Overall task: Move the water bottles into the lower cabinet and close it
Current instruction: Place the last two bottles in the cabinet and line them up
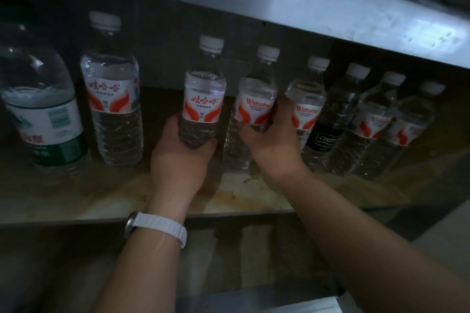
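Both hands are inside the cabinet on my feed. My left hand (181, 157) is wrapped around the base of one water bottle (203, 99), held just above the shelf (76, 198). My right hand (273, 140) grips the neighbouring bottle (254, 109) right beside it, with more bottles (356, 122) lined up past that.

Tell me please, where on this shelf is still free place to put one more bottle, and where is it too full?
Bare shelf lies along the front edge, before the row. A gap also shows between the tall red-label bottle and the bottle in the left hand. Right of the right hand, the four bottles stand packed tight.
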A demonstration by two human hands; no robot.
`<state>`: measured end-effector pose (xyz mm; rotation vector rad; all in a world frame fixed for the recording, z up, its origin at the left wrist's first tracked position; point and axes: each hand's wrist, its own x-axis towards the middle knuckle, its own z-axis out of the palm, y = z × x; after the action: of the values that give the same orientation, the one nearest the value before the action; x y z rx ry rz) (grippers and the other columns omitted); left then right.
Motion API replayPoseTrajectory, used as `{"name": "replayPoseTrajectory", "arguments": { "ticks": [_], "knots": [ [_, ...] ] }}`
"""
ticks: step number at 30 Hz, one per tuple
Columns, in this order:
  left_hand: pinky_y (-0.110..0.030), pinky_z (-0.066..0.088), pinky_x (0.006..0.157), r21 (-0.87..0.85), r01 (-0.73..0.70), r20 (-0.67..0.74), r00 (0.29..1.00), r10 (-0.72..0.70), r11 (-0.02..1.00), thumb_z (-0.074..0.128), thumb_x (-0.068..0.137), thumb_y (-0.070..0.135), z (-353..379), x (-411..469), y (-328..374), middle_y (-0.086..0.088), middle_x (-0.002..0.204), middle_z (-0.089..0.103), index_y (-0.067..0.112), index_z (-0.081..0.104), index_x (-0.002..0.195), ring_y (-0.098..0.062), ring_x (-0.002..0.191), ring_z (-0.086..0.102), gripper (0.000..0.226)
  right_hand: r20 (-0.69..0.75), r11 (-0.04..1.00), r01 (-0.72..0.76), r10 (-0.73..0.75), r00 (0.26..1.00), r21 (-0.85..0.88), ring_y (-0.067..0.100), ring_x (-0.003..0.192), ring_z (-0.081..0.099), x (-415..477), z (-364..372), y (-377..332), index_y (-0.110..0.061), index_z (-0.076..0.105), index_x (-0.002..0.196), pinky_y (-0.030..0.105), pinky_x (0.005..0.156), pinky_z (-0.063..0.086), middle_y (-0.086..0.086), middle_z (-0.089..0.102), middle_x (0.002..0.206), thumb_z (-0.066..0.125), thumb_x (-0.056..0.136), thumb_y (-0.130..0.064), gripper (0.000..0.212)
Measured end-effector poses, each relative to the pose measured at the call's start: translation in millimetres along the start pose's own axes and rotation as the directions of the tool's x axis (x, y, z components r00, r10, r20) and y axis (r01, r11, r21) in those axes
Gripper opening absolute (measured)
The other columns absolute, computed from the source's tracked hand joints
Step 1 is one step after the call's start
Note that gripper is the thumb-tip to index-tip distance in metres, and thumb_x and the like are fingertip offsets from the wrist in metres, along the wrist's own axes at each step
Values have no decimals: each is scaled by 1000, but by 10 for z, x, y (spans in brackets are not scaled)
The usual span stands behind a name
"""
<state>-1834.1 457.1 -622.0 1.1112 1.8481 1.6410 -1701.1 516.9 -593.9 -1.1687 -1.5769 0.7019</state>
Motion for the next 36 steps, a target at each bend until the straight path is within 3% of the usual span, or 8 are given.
{"name": "replayPoseTrajectory", "arguments": {
  "ticks": [4,8,12,20,23,27,32,36],
  "knots": [
    [-32,38,89,22,-18,-19,1000,18,1000,76,85,30,16,-22,-1,9,128,58,32,45,138,-15,118,54,61,39,994,-77,81,996,-81,10,113,60,-124,78,163,-32,40,130,36,95,52,-11,61,122,84,74,-32,71],
    [-29,38,86,-18,-37,-22,999,37,999,77,85,31,72,-46,-9,24,104,51,40,48,126,-3,99,47,51,20,988,-74,78,997,-136,9,109,62,-133,160,257,-33,42,128,39,91,56,-11,64,117,83,74,-36,68],
    [-28,38,81,-50,-34,36,999,36,998,75,86,33,155,-68,21,26,88,46,45,39,108,1,86,46,43,-1,989,-42,42,999,-143,7,108,62,-145,187,300,-33,43,129,37,91,55,-13,63,116,80,74,-41,67],
    [-29,39,87,-40,-69,-9,998,69,997,73,88,31,238,-50,-18,21,108,49,42,48,123,-3,103,47,45,-22,988,-55,53,998,-142,9,112,61,-167,174,249,-29,36,137,29,92,51,-10,62,121,80,79,-31,73],
    [-29,39,87,-51,-65,-13,998,64,997,73,88,29,246,-56,-22,21,110,50,47,44,119,-3,105,47,47,-27,985,-63,60,998,-158,10,111,62,-179,156,254,-31,33,138,26,87,51,-11,62,120,79,80,-32,74],
    [-28,39,88,-31,-80,-26,997,79,996,73,88,28,256,-69,-39,21,113,50,38,49,133,-3,106,47,52,-33,984,-72,67,997,-162,9,108,62,-153,124,271,-32,33,138,26,84,50,-11,62,119,79,79,-29,74],
    [-29,41,89,-41,-67,-23,998,67,997,73,88,30,279,-49,-42,21,111,51,39,49,131,-3,105,48,51,-43,984,-71,65,997,-164,12,105,64,-82,169,325,-29,39,132,37,88,57,-8,64,114,81,75,-33,72],
    [-29,40,87,-39,-60,-24,998,59,997,74,87,31,294,-57,-39,22,108,50,46,46,121,-2,102,48,46,-41,990,-58,53,998,-125,7,105,64,-39,200,354,-31,46,127,37,87,58,-12,65,112,82,69,-35,69]
  ]
}}
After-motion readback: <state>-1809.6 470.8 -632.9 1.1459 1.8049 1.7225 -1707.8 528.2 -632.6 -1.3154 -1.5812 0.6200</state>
